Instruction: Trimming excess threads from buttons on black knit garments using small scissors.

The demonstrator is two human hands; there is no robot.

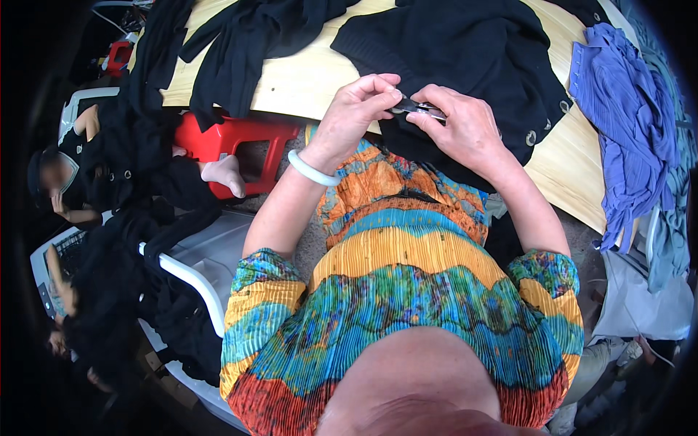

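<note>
My left hand (356,109), with a white bangle (311,171) on its wrist, pinches the black fabric at the edge of a black garment (465,51) spread on the wooden table (298,83). My right hand (462,127) grips small metal snips (416,109), whose tip meets my left fingertips. The garment has metal buttons (547,125) along its right edge and hangs over the table edge toward my lap.
More black clothes (240,36) lie at the table's far left. A blue-violet garment (629,109) is heaped at the right. A red plastic stool (233,142) and a white plastic chair (189,272) draped in black cloth stand at my left, where another person (80,160) sits.
</note>
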